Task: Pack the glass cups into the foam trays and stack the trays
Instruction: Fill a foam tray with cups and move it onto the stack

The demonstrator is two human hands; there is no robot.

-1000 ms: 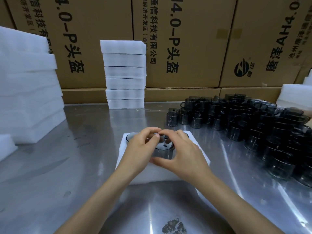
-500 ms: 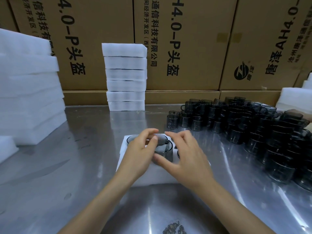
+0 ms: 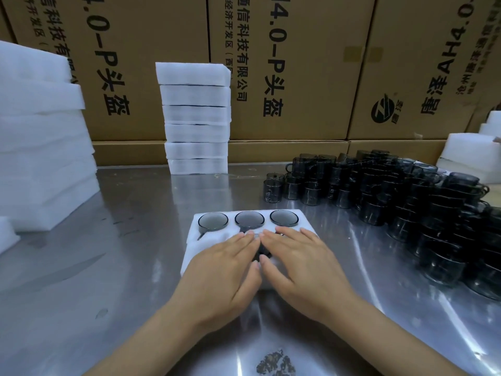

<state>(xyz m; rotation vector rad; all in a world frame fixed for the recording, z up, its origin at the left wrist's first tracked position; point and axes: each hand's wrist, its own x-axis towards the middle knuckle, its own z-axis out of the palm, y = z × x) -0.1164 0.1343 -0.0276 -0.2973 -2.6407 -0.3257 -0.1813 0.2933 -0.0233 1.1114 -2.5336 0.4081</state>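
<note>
plainly, from the head view, we have both hands lying flat with straight fingers on the near half of the foam tray (image 3: 303, 213): our left hand (image 3: 217, 278) and right hand (image 3: 306, 272) press side by side, gripping nothing, and a dark cup shows in the gap between them. three glass cups (image 3: 249, 219) sit sunk in the tray's far row at 12 o'clock from our fingertips. we judge the main risk is uneven pressing: if a covered cup sits skewed in its pocket, a hard push could crack the glass or tear the foam. lifting the tray by one edge could let it flex and tip cups out. the loose cup pile (image 3: 423, 213) crowds the table from 1 to 3 o'clock, near the tray's right edge, so a careless right-hand sweep could topple cups. open steel table (image 3: 113, 253) lies at 9 to 11 o'clock, and the tray stack (image 3: 196, 118) at 12 o'clock stands well apart, with a clear path to it.
</note>
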